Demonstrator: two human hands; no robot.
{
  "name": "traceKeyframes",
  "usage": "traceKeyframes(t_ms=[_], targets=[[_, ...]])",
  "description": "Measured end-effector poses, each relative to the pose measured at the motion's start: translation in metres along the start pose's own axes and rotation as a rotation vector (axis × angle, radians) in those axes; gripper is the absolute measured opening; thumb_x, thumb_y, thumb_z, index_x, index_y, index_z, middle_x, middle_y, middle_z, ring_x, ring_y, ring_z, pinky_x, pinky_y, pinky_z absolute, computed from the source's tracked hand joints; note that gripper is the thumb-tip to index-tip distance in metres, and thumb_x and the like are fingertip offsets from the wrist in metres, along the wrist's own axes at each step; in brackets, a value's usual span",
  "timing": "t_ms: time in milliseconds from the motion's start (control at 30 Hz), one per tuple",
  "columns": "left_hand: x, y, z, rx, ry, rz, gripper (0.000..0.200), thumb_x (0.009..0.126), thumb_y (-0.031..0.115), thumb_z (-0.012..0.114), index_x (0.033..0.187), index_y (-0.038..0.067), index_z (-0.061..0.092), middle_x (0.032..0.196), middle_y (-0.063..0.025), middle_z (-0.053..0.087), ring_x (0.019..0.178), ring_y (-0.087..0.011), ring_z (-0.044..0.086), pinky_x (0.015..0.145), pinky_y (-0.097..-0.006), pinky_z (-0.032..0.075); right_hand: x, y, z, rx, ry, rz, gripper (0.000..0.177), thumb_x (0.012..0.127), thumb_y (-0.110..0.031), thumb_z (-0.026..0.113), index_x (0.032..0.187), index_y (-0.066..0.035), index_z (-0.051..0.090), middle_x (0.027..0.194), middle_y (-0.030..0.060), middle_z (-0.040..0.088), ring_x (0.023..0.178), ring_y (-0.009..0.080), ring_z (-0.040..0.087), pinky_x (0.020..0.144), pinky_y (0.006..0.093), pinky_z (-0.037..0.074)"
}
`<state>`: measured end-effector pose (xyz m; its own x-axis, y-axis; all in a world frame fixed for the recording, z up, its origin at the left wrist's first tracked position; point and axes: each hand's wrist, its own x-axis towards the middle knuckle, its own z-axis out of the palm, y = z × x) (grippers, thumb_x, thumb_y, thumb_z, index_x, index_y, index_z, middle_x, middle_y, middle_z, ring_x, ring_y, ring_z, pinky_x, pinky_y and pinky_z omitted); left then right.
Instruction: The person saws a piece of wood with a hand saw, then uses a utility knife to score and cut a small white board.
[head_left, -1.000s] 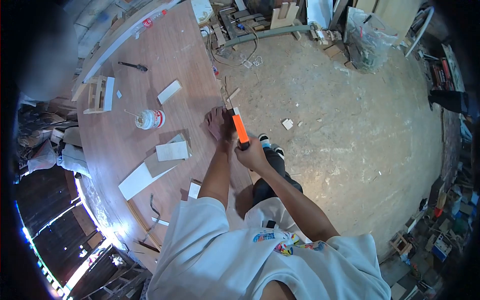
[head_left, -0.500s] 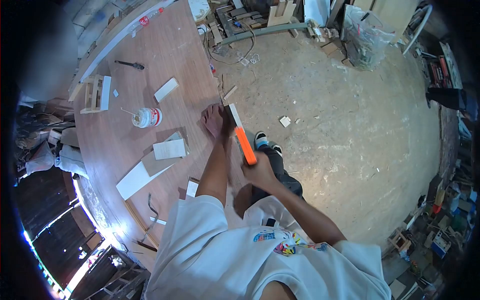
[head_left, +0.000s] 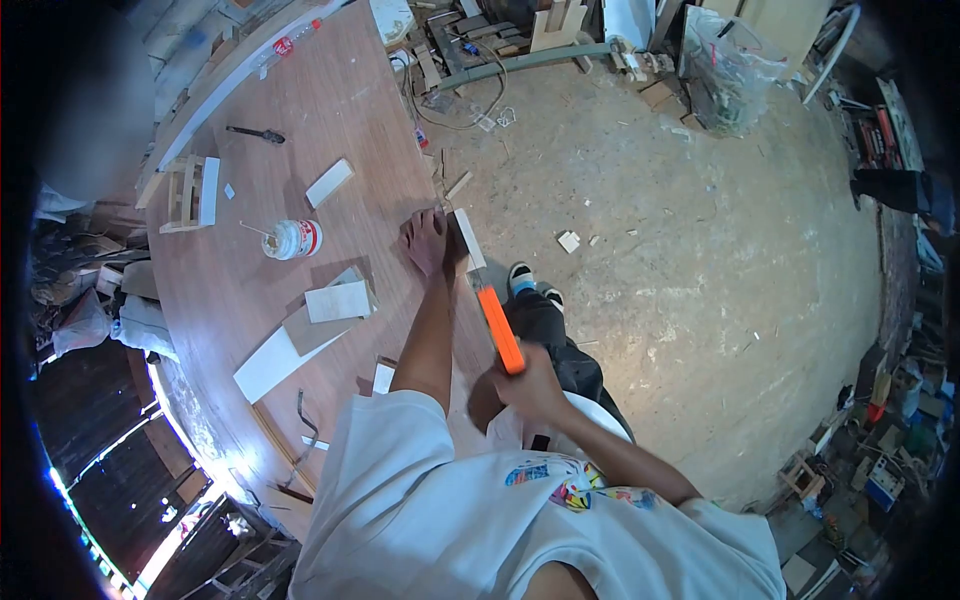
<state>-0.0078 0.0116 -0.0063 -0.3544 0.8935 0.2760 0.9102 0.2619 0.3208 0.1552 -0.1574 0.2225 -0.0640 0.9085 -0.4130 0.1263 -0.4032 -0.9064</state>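
At the table's right edge, my left hand [head_left: 426,243] presses down with bent fingers against a pale-faced wood piece [head_left: 468,240]. That piece stands along the edge, its inner side in shadow. My right hand [head_left: 532,385] is closed around the rear of an orange-handled saw [head_left: 498,325]. A short bit of its metal blade shows at the near end of the wood; the rest is hidden. To the left of my left hand lie a small white block [head_left: 330,183] and a white board piece [head_left: 338,301] resting on a longer board [head_left: 285,355].
The brown table [head_left: 360,110] carries an open glue jar [head_left: 292,239] with a stick in it, a dark tool [head_left: 256,133], a small wooden frame [head_left: 187,195] and a plastic bottle [head_left: 298,38]. Wood scraps [head_left: 569,241] and a bag of waste [head_left: 735,80] are on the floor.
My right hand has drawn the orange-handled saw back toward my body, uncovering more of the wood piece's near end. My left hand stays in nearly the same place, its fingers slightly more bent.
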Motion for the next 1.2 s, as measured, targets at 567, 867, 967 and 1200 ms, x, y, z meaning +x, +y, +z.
traceKeyframes(t_ms=[567,867,967,1200], targets=[[0.000,0.012,-0.018,-0.021,-0.126,-0.050,0.022,0.086,0.033,0.050,0.092,0.016,0.061,0.098,-0.0027,0.057,0.099,-0.0238,0.052,0.086,-0.0414,0.037,0.027,0.023,0.006,-0.129,0.005,-0.133,0.014,0.069,-0.003,0.062,0.067,0.000,0.049,0.056,0.0077,0.047,0.054,0.0151,0.049,0.054,0.0315,0.041],[-0.001,0.008,-0.019,-0.016,-0.023,0.012,0.023,0.085,0.035,0.052,0.092,0.016,0.062,0.098,-0.0022,0.057,0.093,-0.0248,0.053,0.084,-0.0416,0.037,0.061,0.008,0.012,-0.157,-0.042,-0.097,0.011,0.071,-0.005,0.061,0.069,-0.001,0.050,0.058,0.0045,0.050,0.057,0.0101,0.048,0.056,0.0291,0.042],[-0.008,0.001,-0.001,0.017,-0.019,0.081,0.022,0.084,0.034,0.053,0.092,0.016,0.062,0.098,-0.0023,0.057,0.094,-0.0241,0.052,0.084,-0.0403,0.036,0.018,-0.002,-0.009,-0.045,-0.068,-0.005,0.016,0.068,-0.008,0.065,0.073,0.003,0.054,0.062,0.0190,0.056,0.060,0.0288,0.060,0.058,0.0381,0.045],[-0.007,0.019,-0.024,-0.024,0.016,0.114,0.013,0.081,0.026,0.055,0.087,0.016,0.063,0.093,-0.0003,0.059,0.091,-0.0203,0.053,0.085,-0.0374,0.034,0.128,0.023,0.025,-0.131,-0.004,-0.015,0.013,0.072,-0.009,0.061,0.069,-0.002,0.051,0.054,0.0045,0.048,0.055,0.0110,0.047,0.052,0.0315,0.041]])
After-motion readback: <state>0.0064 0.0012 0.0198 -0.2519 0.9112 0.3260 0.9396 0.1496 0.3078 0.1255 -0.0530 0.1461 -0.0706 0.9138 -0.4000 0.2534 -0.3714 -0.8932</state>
